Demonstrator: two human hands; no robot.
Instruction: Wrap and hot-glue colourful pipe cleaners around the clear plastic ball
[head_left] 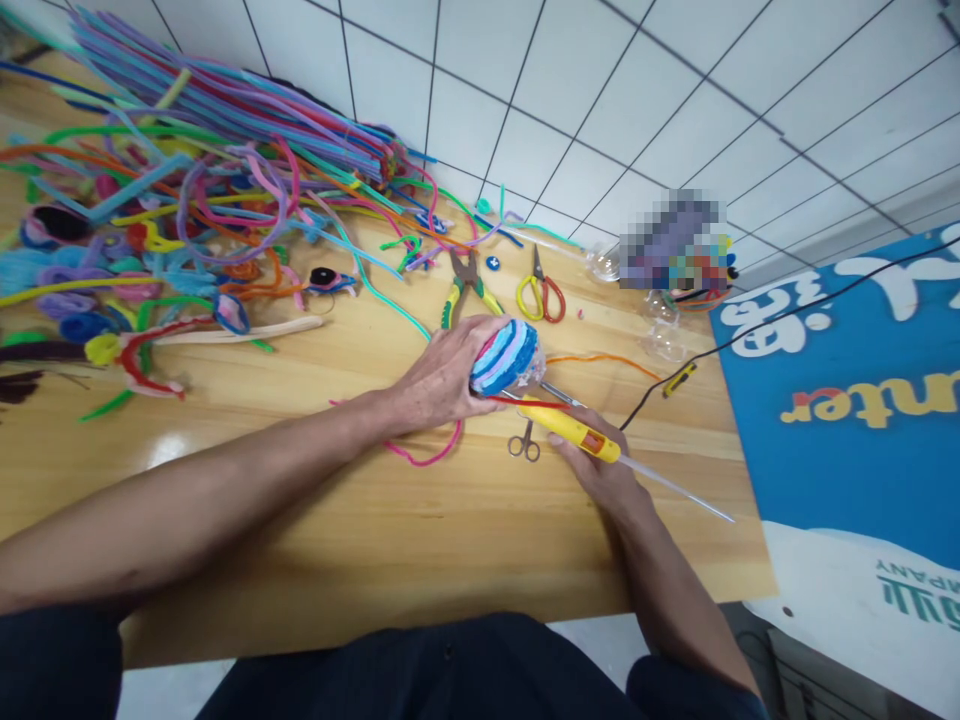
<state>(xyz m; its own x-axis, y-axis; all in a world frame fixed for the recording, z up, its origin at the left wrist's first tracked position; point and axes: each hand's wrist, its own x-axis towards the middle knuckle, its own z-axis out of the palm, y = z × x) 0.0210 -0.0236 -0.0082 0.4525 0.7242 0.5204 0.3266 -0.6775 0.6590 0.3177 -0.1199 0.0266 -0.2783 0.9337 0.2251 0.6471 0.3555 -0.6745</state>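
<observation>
My left hand [442, 370] is closed round a ball [508, 357] wrapped in blue, pink and lilac pipe cleaner, with a clear part showing at its right side. In my right hand [600, 465] is a yellow glue gun [574, 428], with a clear glue stick [679, 486] sticking out of its back end. The gun's nozzle points at the underside of the ball; whether they touch I cannot tell. A red pipe cleaner [534, 403] runs from the ball above the gun. Below the gun lie small metal scissors [524, 446].
Pliers [463, 285], red-and-yellow scissors [541, 292] and a blue button [493, 263] lie beyond my hands. Heaped pipe cleaners [240, 190] fill the left side. Clear plastic balls [664, 335] and a yellow cutter [679, 380] are at right, beside a black cable [757, 330]. A tiled wall [480, 90] stands behind.
</observation>
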